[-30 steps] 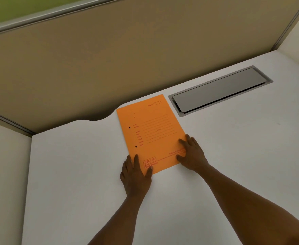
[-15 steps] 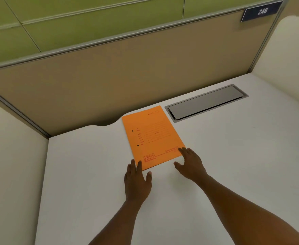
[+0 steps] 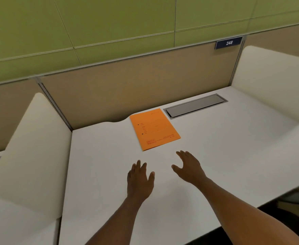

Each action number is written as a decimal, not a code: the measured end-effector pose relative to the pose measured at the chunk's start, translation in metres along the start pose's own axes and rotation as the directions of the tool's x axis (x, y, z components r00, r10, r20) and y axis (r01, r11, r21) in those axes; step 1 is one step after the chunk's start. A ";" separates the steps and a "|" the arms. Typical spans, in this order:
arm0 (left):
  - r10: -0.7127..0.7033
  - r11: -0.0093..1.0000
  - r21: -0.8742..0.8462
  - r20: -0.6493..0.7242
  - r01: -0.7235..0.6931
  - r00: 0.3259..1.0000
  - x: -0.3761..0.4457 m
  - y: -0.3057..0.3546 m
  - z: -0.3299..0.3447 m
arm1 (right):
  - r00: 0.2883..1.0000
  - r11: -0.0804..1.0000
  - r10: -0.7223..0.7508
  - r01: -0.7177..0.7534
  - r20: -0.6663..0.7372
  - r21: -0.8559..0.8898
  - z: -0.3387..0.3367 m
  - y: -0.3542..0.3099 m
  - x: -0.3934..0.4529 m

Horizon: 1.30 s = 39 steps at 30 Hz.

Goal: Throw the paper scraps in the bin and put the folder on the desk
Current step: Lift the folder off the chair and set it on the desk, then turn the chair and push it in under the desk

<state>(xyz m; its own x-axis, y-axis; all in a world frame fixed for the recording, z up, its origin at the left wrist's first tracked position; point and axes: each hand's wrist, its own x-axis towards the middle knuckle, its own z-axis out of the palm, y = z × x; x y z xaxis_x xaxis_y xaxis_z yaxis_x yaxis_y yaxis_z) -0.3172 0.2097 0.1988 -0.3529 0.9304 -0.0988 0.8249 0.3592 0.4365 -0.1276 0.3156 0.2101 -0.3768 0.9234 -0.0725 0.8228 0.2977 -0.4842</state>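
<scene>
An orange folder (image 3: 155, 129) with red print lies flat on the white desk (image 3: 224, 147), close to the back partition. My left hand (image 3: 140, 181) hovers over the desk in front of the folder, fingers spread, holding nothing. My right hand (image 3: 189, 167) is just to its right, also open and apart from the folder. Neither hand touches the folder. No paper scraps or bin are in view.
A grey metal cable flap (image 3: 195, 106) is set into the desk right of the folder. White side dividers stand at the left (image 3: 34, 152) and right (image 3: 276, 76). A beige partition (image 3: 136, 85) carries a blue sign reading 248 (image 3: 229, 42).
Both hands have come off the folder's near edge and drawn back toward me. The folder stays where it lay. The view has pulled back and up, showing more of the desk.
</scene>
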 end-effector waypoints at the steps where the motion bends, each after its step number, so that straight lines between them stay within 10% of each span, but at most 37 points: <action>1: 0.009 1.000 0.002 -0.005 -0.009 1.000 -0.014 -0.001 -0.002 | 1.000 1.000 -0.003 0.003 -0.013 0.003 -0.001 -0.001 -0.016; 39: -0.054 0.998 -0.040 -0.196 0.047 0.979 -0.410 0.128 0.030 | 0.972 0.971 -0.237 0.237 0.012 -0.039 -0.109 0.075 -0.398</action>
<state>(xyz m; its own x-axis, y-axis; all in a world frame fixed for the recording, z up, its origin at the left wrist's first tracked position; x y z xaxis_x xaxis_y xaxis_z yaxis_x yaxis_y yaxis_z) -0.0533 -0.1234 0.2685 -0.4767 0.8774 0.0547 0.7892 0.3997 0.4663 0.1304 -0.0027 0.2981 -0.5659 0.8238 0.0336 0.7261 0.5173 -0.4528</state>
